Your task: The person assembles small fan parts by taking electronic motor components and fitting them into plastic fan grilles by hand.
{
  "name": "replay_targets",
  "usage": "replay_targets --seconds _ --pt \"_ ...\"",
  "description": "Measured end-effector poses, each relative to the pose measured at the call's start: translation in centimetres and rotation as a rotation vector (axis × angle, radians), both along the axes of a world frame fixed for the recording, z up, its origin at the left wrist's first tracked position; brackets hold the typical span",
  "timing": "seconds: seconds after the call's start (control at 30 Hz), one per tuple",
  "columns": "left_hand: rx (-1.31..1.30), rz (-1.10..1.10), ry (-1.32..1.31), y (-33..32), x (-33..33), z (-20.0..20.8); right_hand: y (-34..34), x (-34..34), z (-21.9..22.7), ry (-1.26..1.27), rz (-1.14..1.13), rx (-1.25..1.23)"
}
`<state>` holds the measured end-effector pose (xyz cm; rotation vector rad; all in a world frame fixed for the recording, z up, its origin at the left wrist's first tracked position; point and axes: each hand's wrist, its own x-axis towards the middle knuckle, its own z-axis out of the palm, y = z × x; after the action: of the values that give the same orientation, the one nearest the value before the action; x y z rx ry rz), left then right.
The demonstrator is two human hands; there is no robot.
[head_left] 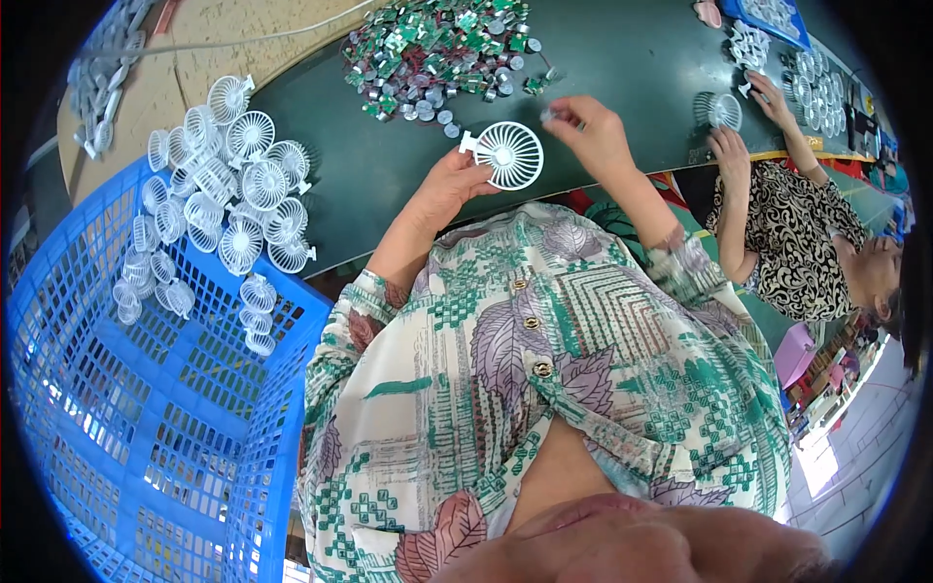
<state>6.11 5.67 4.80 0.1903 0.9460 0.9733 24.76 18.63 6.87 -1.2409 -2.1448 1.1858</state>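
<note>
My left hand is closed on a white round fan guard with radiating ribs and a short stem, held just over the dark green table. To its right, my right hand pinches a small grey piece, too blurred to name for sure. Beyond both hands lies a heap of small green circuit boards with silver round motors and reddish wires. One board with a motor rests apart from the heap, near my right fingertips.
At left, a pile of white fan guards sits between the table and a blue plastic basket. Grey parts lie at far left. A co-worker on the right handles similar white guards beside a blue tray.
</note>
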Motion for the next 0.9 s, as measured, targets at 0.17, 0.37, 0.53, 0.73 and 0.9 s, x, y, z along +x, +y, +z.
replay_targets --seconds 0.17,0.37,0.53,0.73,0.9 --pt "0.041 -0.016 0.053 0.4 0.5 1.6 -2.3 -1.5 2.2 -0.102 0.407 0.22" --pt "0.074 -0.045 0.176 0.1 0.2 1.9 -3.1 -1.9 1.6 -0.147 0.537 0.338" --pt "0.104 -0.028 0.217 0.2 0.5 1.7 -2.3 -2.0 2.1 -0.172 0.608 0.359" --pt "0.121 0.02 0.14 0.8 -0.1 2.0 -2.6 -1.2 3.4 -0.075 0.552 0.297" --pt "0.069 0.051 0.116 1.5 -0.3 2.7 -3.8 -0.4 2.1 -0.117 0.623 0.493"
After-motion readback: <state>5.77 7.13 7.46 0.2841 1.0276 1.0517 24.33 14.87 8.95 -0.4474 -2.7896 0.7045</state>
